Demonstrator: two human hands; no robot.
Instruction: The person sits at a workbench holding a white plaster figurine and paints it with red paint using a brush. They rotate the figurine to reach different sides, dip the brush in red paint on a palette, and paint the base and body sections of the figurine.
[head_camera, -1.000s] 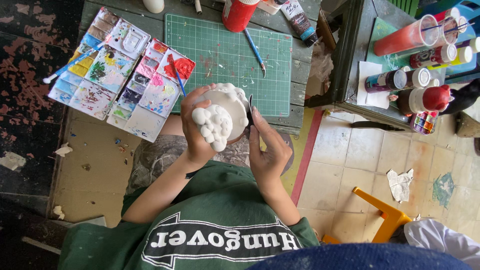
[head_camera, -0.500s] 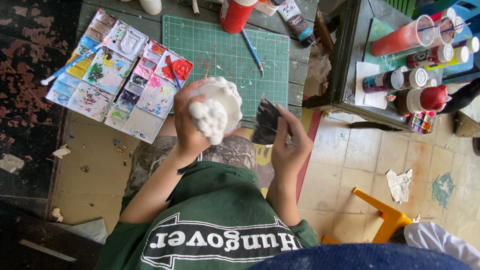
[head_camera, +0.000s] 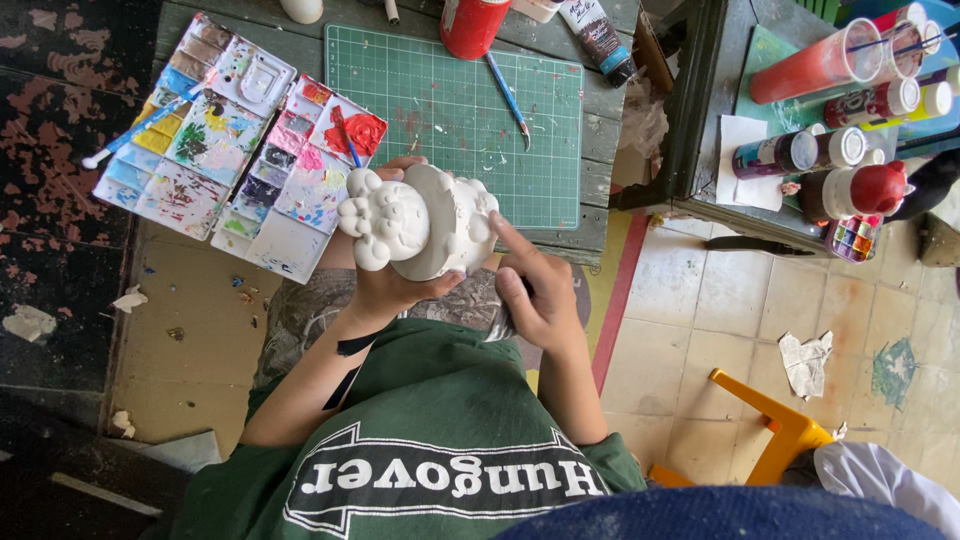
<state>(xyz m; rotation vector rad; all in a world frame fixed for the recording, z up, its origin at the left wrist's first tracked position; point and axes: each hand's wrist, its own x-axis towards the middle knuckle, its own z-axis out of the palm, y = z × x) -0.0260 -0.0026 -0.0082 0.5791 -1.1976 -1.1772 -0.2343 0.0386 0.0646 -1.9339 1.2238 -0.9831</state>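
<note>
Figurine (head_camera: 420, 222), white unglazed ceramic, matte and bumpy, is held in the air over the near edge of the surface (head_camera: 600, 150), just above the lap. Its long axis runs roughly left-right in view: the knobbly rounded end points left toward the paint palette (head_camera: 235, 150), the wider rounded body points right. Left hand (head_camera: 385, 285) cups it from below, fingers (head_camera: 440, 283) wrapped under and closed on it. Right hand (head_camera: 535, 290) sits at its right side, fingers curled shut around something small and dark, cannot tell what; one fingertip touches the figurine. Beyond the fingers: green gridded cutting mat (head_camera: 470, 105), flat and paint-flecked, with a blue brush (head_camera: 508, 100) lying on it and a red cup (head_camera: 472, 25) at its far edge. Palette holds another blue brush (head_camera: 140, 125). Nothing blocks the figurine.
</note>
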